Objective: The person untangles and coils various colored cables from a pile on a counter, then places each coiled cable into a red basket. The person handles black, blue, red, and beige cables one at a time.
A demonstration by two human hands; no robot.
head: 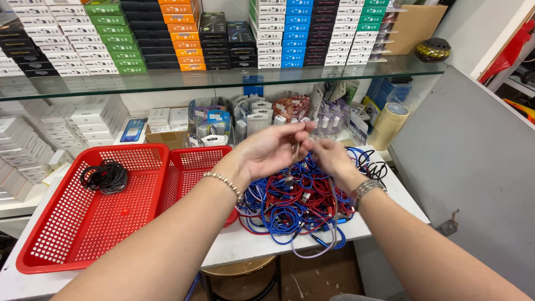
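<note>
Pinching a thin grey cable [295, 153] between them, the left hand [271, 149] and the right hand [330, 156] meet just above the heap of blue and red cables [290, 203], which serves here as the landmark. The fingers [294, 129] of the left hand are drawn narrow around the upper part of the cable, and those of the right hand close on it from the other side, though motion blur hides exactly how each fingertip sits. The cable hangs down from the hands into the heap, and a pale loop of what looks like the same cable trails past the heap's near edge over the rim of the white surface [234, 245]. It looks light, limp and smooth-jacketed, so it should slip easily through a loose grip and snag where it crosses the other cords (the plug ends are the stiffest, surest places to hold). Taking it near a connector, or gathering several turns at once, seems safer than tugging mid-length. Left of the heap stand two red baskets [83, 223], the nearer one holding a coiled black cable [105, 176]; behind the heap sit small packaged accessories [251, 120], and to its right a roll of tape [388, 124].
</note>
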